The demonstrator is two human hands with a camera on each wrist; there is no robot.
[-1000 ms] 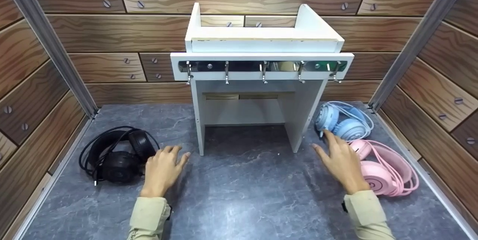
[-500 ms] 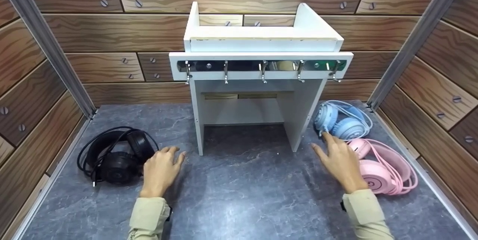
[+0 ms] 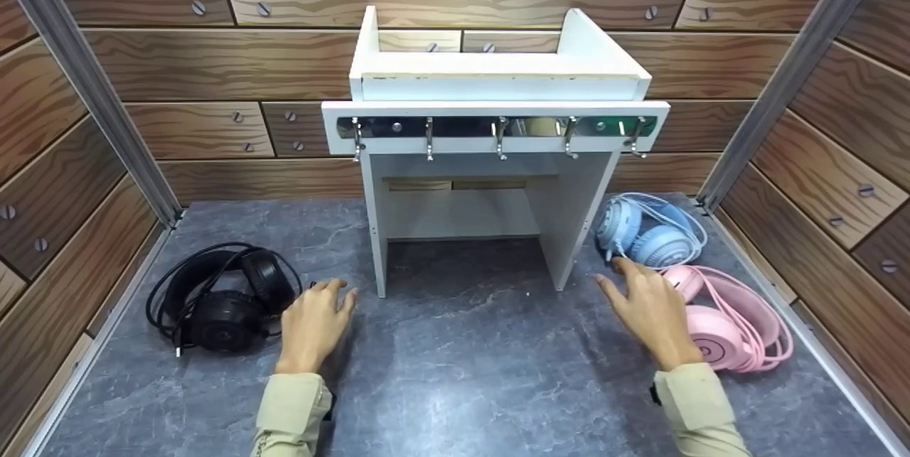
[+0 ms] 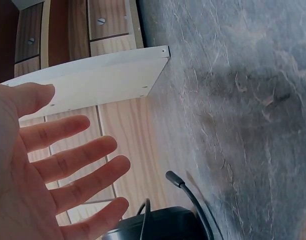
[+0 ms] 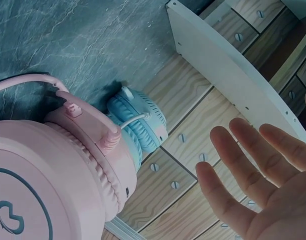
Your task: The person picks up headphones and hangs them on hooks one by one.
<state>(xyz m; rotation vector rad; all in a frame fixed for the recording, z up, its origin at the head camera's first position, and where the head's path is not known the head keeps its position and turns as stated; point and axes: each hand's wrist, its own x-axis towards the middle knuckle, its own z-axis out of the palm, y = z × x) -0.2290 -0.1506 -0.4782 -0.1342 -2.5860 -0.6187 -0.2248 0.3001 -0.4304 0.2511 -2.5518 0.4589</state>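
My left hand (image 3: 315,323) holds nothing, its fingers spread and relaxed, just right of a black headset (image 3: 227,318) with a coiled cable. In the left wrist view the black headset's microphone boom (image 4: 190,197) sticks up past the fingers. My right hand (image 3: 650,311), also holding nothing, has loose fingers left of a pink headset (image 3: 714,340). Its fingertips overlap the lower edge of a light blue headset (image 3: 665,244) in the head view. In the right wrist view, the pink headset (image 5: 48,185) lies nearer the camera and the light blue one (image 5: 138,120) behind it.
A white stand (image 3: 498,87) with an open front rises at the back centre. Across it runs a white rail with several metal hooks (image 3: 501,137) on a shiny strip. Wood-patterned walls (image 3: 234,66) enclose the grey marbled table (image 3: 455,372) at the back and sides.
My left hand has shifted slightly to the right, away from the black headset. The right hand stays almost where it was; the headsets have not moved.
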